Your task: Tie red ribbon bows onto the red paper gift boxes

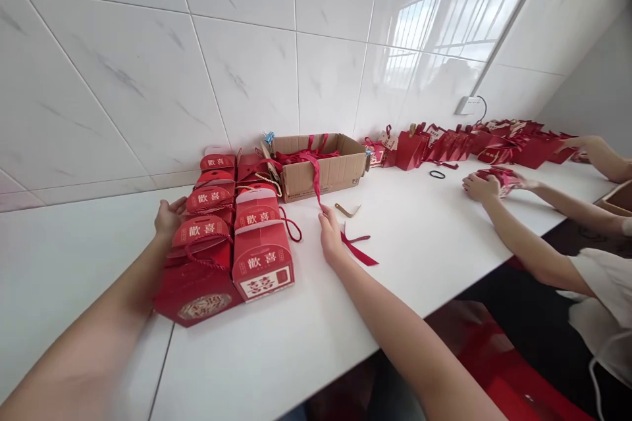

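Observation:
Two rows of red gift boxes (237, 230) with gold characters and cord handles stand on the white table (405, 243). My left hand (169, 216) rests against the left side of the rows, fingers curled against a box. My right hand (330, 235) is to the right of the boxes, closed in a pinch on a red ribbon (316, 177) that runs up into an open cardboard box (320, 168); the ribbon's loose end (359, 248) lies on the table beside the hand.
A co-worker's hands (481, 185) hold a red box at the right. More red boxes (469, 143) line the tiled wall. A black hair tie (437, 174) and a tan strip (347, 210) lie on the table.

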Demonstrator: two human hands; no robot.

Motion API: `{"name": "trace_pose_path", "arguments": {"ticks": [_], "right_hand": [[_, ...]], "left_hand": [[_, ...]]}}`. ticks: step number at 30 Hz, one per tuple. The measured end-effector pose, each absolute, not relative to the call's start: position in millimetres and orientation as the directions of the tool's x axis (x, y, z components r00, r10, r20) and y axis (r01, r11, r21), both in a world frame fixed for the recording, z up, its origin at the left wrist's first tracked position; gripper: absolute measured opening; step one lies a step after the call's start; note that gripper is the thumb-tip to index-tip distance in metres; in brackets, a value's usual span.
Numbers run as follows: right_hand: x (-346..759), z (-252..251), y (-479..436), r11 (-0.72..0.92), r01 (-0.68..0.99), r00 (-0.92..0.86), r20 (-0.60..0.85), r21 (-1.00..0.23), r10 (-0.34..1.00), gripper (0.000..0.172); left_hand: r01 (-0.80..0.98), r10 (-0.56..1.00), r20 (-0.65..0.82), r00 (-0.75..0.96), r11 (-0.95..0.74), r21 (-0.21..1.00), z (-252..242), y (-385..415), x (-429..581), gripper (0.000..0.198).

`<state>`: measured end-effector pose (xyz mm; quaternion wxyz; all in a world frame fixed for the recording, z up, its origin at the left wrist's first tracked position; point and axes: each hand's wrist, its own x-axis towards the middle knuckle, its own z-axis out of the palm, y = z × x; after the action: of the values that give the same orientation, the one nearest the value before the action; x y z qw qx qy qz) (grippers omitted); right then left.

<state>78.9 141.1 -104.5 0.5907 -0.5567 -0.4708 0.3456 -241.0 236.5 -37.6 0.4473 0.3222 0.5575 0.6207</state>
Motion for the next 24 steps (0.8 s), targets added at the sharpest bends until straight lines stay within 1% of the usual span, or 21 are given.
{"name": "trace_pose_path", "arguments": {"ticks": [2, 4, 8, 10, 13, 15, 16, 19, 21, 24], "right_hand": [[81, -104, 140, 0.140, 0.181, 0.296, 0.189, -0.974, 0.936, 0.045], [85, -103, 137, 0.156, 0.270, 0.263, 0.228, -0.950, 0.937, 0.043], [105, -97, 129, 0.188, 0.487, 0.199, 0.318, -0.853, 0.927, 0.037], [117, -94, 125, 0.145, 0.585, 0.200, 0.315, -0.798, 0.928, 0.038], [129, -91, 122, 0.012, 0.685, 0.255, 0.255, -0.729, 0.932, 0.048], [132, -90, 121, -0.050, 0.726, 0.274, 0.221, -0.686, 0.936, 0.052], [132, -89, 120, -0.064, 0.743, 0.267, 0.208, -0.667, 0.941, 0.052], [128, -83, 112, -0.057, 0.770, 0.213, 0.172, -0.635, 0.962, 0.043], [123, -78, 98, -0.025, 0.763, 0.169, 0.161, -0.646, 0.972, 0.037], [122, -73, 63, 0.062, 0.706, 0.092, 0.178, -0.706, 0.980, 0.031]], "left_hand": [[-0.184, 0.898, -0.117, -0.425, 0.041, 0.982, -37, 217, -236, 0.053], [-0.158, 0.886, -0.112, -0.451, 0.045, 0.986, -36, 195, -230, 0.048], [-0.112, 0.877, -0.090, -0.473, 0.042, 0.993, -36, 150, -219, 0.043], [-0.115, 0.885, -0.089, -0.457, 0.041, 0.993, -38, 130, -217, 0.042], [-0.145, 0.903, -0.099, -0.418, 0.041, 0.989, -43, 113, -218, 0.045], [-0.173, 0.908, -0.107, -0.405, 0.039, 0.984, -45, 110, -220, 0.047], [-0.186, 0.906, -0.109, -0.408, 0.034, 0.982, -46, 110, -220, 0.047], [-0.221, 0.895, -0.105, -0.434, 0.008, 0.975, -49, 113, -222, 0.047], [-0.241, 0.892, -0.101, -0.441, -0.009, 0.971, -50, 114, -223, 0.046], [-0.267, 0.895, -0.098, -0.436, -0.024, 0.963, -51, 113, -224, 0.046]]}}
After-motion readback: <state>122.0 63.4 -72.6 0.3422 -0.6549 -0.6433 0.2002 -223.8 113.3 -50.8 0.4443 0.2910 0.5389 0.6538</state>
